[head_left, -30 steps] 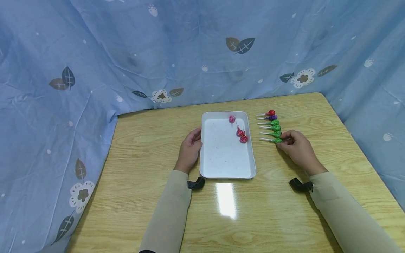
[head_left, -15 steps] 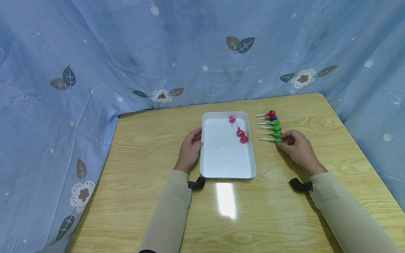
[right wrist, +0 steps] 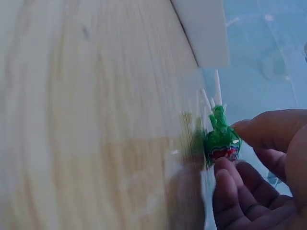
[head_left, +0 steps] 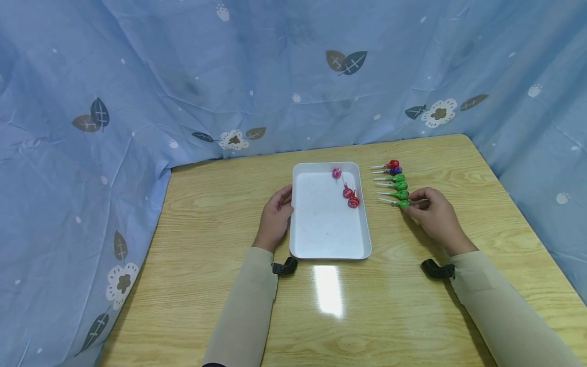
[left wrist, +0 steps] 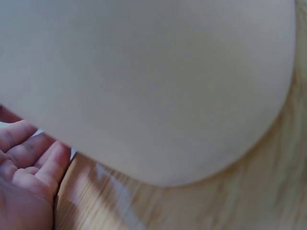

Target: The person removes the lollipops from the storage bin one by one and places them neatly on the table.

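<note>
Across the lower part of the frame is the wooden table [head_left: 215,214], and the white tray [head_left: 327,229] lies near its middle. Your left hand [head_left: 275,214] rests against the tray's left wall with relaxed fingers; a light touch there should be enough to steady it, since pushing would likely slide it toward the row.

Your right hand [head_left: 433,211], right of centre, pinches the candy end of the lowest green lollipop [head_left: 403,203] between thumb and fingers. A gentle squeeze on the rounded candy should hold better than one on the twisted wrapper. Leave your fingertips clear of the next green lollipop [head_left: 401,194] just above it in the frame; any sideways roll could nudge that one out of line.

The row runs from there to the red lollipop [head_left: 392,163] at its top. The lowest green lollipop lies at the bottom of this row, right of the tray. Its long axis runs roughly left to right, with the candy end to the right in your fingers and the white stick [head_left: 387,201] pointing left toward the tray, its tip slightly higher in the frame. You cannot tell here whether it is clear of the wood.
</note>
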Motion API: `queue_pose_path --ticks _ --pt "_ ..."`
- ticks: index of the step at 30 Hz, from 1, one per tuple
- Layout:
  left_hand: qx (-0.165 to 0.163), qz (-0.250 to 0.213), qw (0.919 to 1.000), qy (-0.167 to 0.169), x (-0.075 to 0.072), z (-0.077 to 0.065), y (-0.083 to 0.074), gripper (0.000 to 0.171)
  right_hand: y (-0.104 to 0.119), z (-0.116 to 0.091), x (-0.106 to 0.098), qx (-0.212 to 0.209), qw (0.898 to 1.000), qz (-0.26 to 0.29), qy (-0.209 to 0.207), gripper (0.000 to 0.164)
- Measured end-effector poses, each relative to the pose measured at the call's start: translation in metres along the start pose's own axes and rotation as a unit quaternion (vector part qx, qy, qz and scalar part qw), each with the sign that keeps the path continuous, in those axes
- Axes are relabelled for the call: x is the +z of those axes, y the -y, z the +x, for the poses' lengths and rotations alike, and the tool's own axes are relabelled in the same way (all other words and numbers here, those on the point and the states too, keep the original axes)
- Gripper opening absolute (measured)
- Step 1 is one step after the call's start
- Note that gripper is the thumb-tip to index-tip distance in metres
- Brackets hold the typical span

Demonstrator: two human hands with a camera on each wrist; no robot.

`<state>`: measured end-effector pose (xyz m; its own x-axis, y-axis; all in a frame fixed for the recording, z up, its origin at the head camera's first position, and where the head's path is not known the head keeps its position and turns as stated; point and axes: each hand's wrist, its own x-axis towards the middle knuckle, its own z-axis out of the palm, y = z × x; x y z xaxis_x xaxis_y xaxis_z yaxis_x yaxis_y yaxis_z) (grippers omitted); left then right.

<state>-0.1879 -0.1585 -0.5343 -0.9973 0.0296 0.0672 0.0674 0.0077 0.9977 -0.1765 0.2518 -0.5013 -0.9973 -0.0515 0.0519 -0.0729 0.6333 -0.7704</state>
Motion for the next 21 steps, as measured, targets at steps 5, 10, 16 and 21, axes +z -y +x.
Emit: queue_pose_path --ticks 5,10,16,21 --pt "-0.006 0.006 1.0 -0.002 0.0 0.0 0.0 0.055 0.002 -0.001 -0.006 0.003 1.0 0.007 -0.005 0.032" --pt "-0.005 0.01 0.9999 -0.002 0.0 -0.001 -0.001 0.054 0.005 0.0 -0.008 -0.002 1.0 0.013 -0.014 0.034" --pt "-0.006 0.007 1.0 -0.002 0.0 -0.001 -0.001 0.054 0.013 0.003 -0.008 -0.027 0.999 0.014 -0.023 0.035" --pt "-0.008 0.007 0.9999 -0.004 0.0 -0.001 -0.001 0.054 0.02 0.005 -0.006 -0.04 0.999 0.02 -0.029 0.035"
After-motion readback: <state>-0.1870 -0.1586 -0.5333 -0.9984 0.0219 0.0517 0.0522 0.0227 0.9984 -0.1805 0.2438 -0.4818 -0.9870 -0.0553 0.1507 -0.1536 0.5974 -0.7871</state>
